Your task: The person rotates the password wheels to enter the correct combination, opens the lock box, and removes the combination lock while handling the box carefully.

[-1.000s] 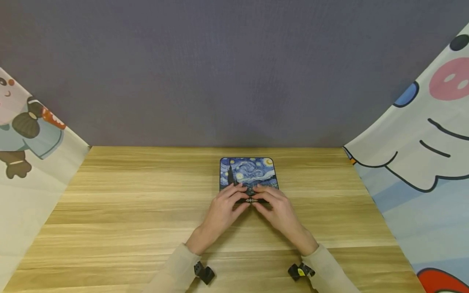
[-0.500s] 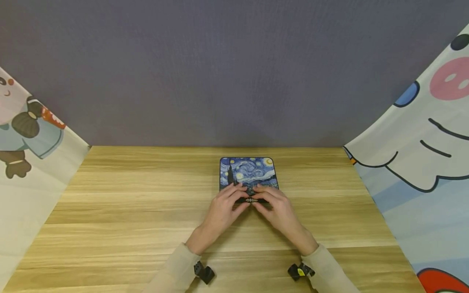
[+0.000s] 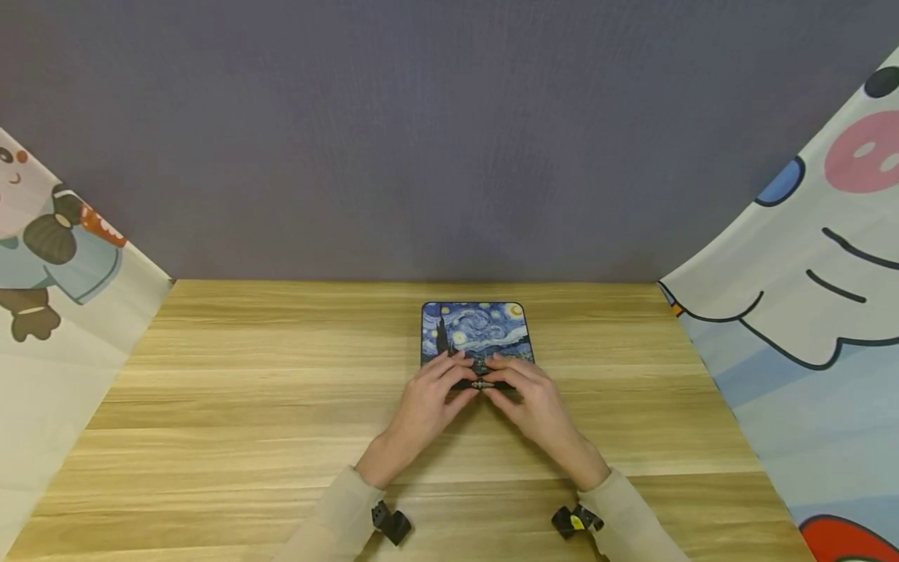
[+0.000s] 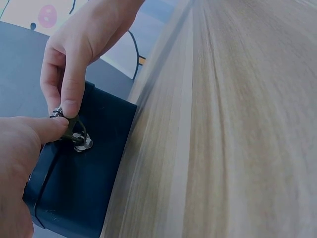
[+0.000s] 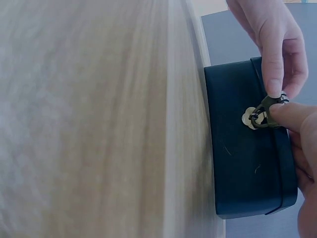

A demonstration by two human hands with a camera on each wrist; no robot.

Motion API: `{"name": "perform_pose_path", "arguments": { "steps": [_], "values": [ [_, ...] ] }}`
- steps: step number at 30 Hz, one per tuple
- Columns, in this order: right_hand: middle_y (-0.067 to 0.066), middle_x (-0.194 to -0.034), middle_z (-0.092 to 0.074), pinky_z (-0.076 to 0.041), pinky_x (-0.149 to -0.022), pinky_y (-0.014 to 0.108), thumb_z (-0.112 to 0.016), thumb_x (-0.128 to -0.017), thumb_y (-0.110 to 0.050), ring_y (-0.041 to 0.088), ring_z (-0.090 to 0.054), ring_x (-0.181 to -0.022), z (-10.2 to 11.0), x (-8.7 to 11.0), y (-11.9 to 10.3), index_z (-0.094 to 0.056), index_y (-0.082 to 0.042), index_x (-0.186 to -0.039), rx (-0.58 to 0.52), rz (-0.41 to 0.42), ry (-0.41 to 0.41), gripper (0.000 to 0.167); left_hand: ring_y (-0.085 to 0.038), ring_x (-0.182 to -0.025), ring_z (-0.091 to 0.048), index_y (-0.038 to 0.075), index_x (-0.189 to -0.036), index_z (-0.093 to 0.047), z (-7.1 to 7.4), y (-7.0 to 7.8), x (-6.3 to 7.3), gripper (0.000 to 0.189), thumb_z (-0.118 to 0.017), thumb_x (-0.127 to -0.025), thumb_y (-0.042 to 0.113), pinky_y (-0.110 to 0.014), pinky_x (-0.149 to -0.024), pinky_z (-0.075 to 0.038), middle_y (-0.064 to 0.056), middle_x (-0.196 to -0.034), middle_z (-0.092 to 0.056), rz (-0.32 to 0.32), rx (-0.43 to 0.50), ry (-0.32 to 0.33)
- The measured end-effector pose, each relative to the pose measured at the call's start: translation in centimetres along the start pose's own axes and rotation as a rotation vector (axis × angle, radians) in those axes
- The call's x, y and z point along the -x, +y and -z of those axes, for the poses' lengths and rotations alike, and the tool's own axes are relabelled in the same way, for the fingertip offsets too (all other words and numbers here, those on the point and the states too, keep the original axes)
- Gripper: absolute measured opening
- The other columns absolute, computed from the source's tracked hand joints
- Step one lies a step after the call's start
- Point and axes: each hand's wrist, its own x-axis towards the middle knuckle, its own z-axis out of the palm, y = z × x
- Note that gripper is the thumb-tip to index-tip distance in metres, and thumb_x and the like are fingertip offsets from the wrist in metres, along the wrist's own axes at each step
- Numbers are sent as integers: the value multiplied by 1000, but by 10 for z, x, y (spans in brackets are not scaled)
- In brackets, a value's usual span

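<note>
From the head, the tabletop is viewed forward and downward, farther off; the box is shared, close up, by both sideways-turned wrist views.

No legible text or numbers.

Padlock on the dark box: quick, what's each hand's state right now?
Left hand: closed, pinching the padlock with thumb and fingers.
Right hand: closed, pinching the same padlock from its other side.
</note>
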Motion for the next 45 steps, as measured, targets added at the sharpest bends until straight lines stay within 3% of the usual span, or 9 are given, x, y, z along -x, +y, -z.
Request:
{"name": "perform_pose_path", "arguments": {
  "steps": [45],
  "values": [
    [9, -120, -74, -57, -103, 47, -90, -78, -4, 31, -69, -117, -1, 1, 0, -78, -7, -100, -2, 3, 6, 25, -25, -122, -68, 11, -99, -76, -2, -1, 1, 17, -85, -86, 16, -40, -117, -47, -8, -118, -75, 2, -6, 10]
  ]
}}
